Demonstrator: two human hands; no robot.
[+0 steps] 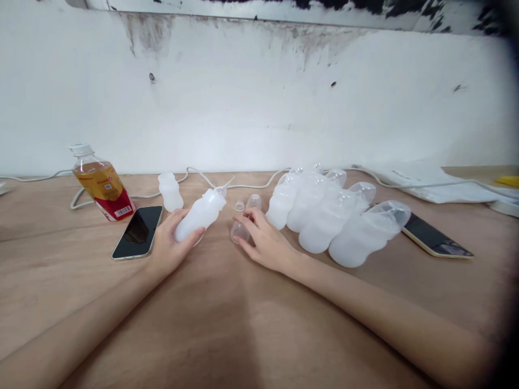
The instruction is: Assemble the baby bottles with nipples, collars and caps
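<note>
My left hand is wrapped around a frosted white squeeze bottle. The bottle tilts up to the right and ends in a clear top with a thin pointed tip. On the wooden table, my right hand has its thumb and fingertips around a clear domed cap. Just beyond those fingers lie a small clear cap and another clear domed cap. To the right, several frosted bottles with clear domed caps stand close together.
An uncapped frosted bottle stands behind my left hand. Left of it are a phone and a drink bottle. Another phone and a white plastic bag lie at right. A white cable runs along the wall.
</note>
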